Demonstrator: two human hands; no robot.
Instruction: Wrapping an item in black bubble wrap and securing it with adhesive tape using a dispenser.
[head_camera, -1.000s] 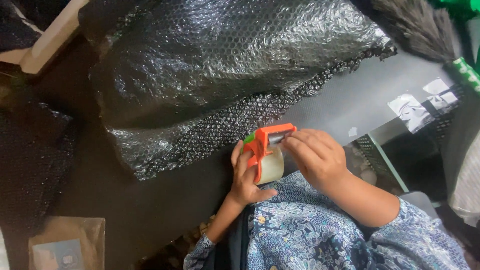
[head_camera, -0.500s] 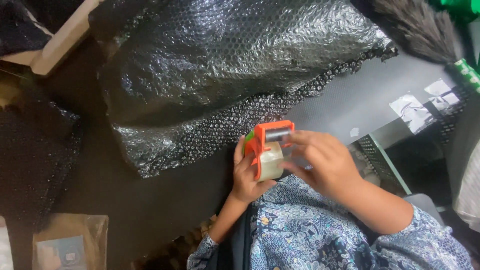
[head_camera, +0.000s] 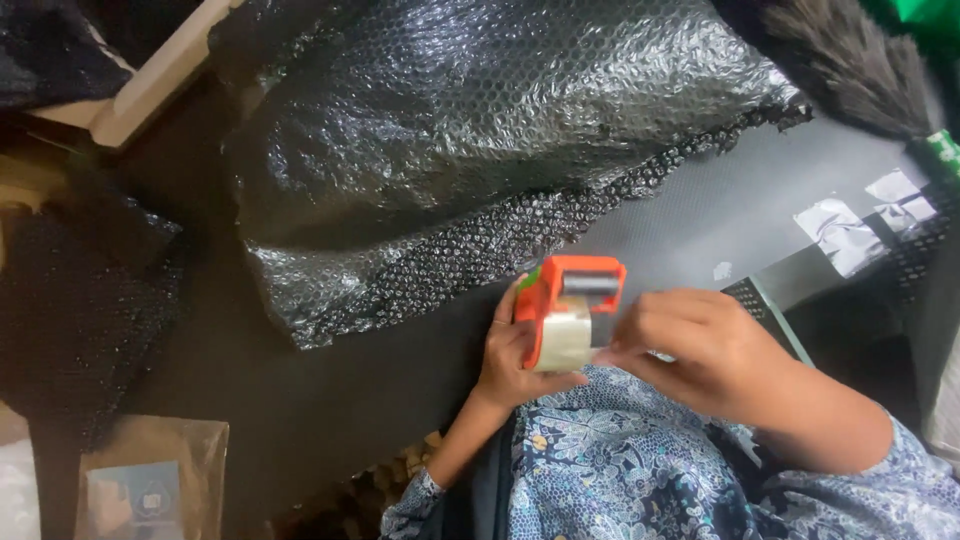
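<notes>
Since a second ago the right hand (head_camera: 700, 355) slid off the orange tape dispenser (head_camera: 568, 310), pinching at the tape end; left hand (head_camera: 520, 350) grips it, beside the black bubble wrap (head_camera: 480, 150). Next probably needs a steady pull.

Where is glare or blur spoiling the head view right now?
Head view: glare streaks the black bubble wrap; the left edge sinks into deep shadow; the orange tape dispenser, left hand and right hand are lit evenly and fairly sharp; the top right corner is soft.
</notes>
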